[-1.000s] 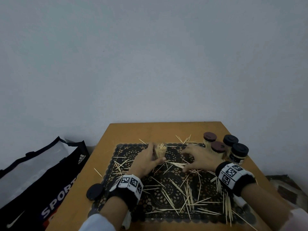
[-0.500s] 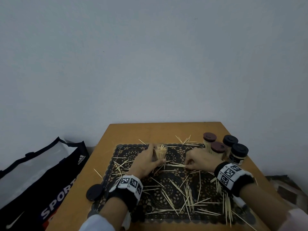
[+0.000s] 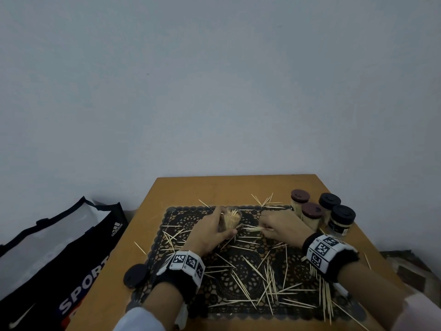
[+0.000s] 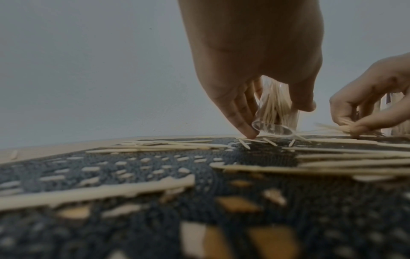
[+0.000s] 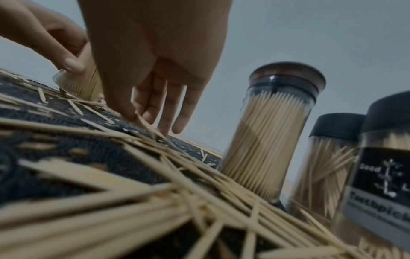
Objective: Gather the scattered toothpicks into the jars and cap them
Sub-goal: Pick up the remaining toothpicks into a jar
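My left hand grips an open clear jar packed with toothpicks, tilted on the black lace mat. In the left wrist view the jar rests on its bottom edge between my fingers and thumb. My right hand lies just right of the jar and pinches a small bundle of toothpicks low over the mat; the pinched bundle points toward the jar. Many loose toothpicks lie scattered over the mat. A loose black lid lies on the table left of the mat.
Several capped toothpick jars stand at the table's right rear: two with brown caps and two with black caps. A black sports bag sits on the floor left of the wooden table. A wall is behind.
My right hand has slid left toward the jar, drawing toothpicks together and closing its fingers on them. My left hand has kept hold of the jar in place.
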{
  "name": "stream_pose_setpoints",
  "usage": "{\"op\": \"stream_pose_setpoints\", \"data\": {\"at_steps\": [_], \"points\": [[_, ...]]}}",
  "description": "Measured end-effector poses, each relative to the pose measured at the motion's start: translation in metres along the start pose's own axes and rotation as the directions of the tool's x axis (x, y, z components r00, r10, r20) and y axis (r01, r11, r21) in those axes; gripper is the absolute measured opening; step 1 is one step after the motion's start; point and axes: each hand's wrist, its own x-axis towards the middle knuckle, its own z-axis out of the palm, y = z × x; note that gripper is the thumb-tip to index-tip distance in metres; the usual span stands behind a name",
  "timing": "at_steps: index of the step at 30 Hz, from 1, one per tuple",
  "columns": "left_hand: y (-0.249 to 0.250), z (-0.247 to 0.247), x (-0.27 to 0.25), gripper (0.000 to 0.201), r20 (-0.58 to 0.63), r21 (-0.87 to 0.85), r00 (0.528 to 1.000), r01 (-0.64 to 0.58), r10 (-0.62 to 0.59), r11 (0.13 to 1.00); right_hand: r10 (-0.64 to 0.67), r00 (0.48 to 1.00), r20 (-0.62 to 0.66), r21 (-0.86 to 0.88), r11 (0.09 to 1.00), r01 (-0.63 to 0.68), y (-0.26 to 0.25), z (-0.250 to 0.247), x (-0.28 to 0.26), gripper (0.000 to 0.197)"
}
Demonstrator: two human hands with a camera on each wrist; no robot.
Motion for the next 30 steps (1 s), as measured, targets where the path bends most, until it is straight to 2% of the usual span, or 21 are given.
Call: {"op": "stream_pose_setpoints", "data": {"at_steps": [3,6,8,13,15,19,22,25,27,29,30], "points": [[0.0,-0.001,-0.001,0.054,-0.029,0.022,1.0,0.005,-0.004,1.0,0.041,0.974,-0.225,0.011,0.999,-0.04,0.002,0.003,0.001,0.013],[0.0,-0.003,-0.001,0.055,-0.056,0.038,0.998,0.001,0.001,0.999,0.089,0.944,-0.318,0.066,0.995,-0.072,0.003,0.003,0.001,0.013],[-0.001,-0.002,0.0,0.058,-0.052,0.049,0.998,-0.015,0.018,0.999,0.065,0.935,-0.348,0.061,0.997,-0.047,0.004,0.003,0.0,0.012],[-0.002,-0.001,0.001,0.061,-0.004,0.091,0.999,-0.051,0.052,0.995,-0.074,0.946,-0.317,-0.004,0.997,0.077,0.004,0.001,0.001,0.015],[0.0,-0.001,0.0,0.06,0.011,0.103,0.998,-0.07,0.069,0.992,-0.091,0.954,-0.287,-0.01,0.996,0.092,0.002,0.001,0.002,0.025],[0.001,0.0,0.0,0.058,0.026,0.077,0.994,-0.103,0.102,0.992,-0.102,0.95,-0.296,0.03,0.993,0.116,-0.001,-0.005,0.004,0.031],[0.003,-0.001,-0.001,0.057,0.031,0.027,0.993,-0.113,0.112,0.993,-0.123,0.945,-0.302,0.02,0.991,0.135,-0.006,-0.015,0.008,0.022],[0.005,0.0,0.0,0.061,0.065,-0.026,0.99,-0.126,0.127,0.992,-0.144,0.965,-0.221,0.02,0.988,0.152,-0.02,-0.027,0.016,0.017],[0.006,0.0,0.0,0.063,0.073,-0.021,0.99,-0.118,0.119,0.993,-0.108,0.985,-0.138,0.1,0.987,0.122,-0.027,-0.034,0.023,0.021],[0.006,0.0,0.0,0.063,0.063,-0.027,0.992,-0.109,0.111,0.994,-0.001,0.995,-0.099,0.295,0.955,0.03,-0.03,-0.041,0.029,0.016],[0.007,0.0,-0.001,0.062,0.056,-0.046,0.993,-0.104,0.106,0.994,0.069,0.993,-0.094,0.412,0.911,-0.024,-0.03,-0.043,0.031,0.012]]}}
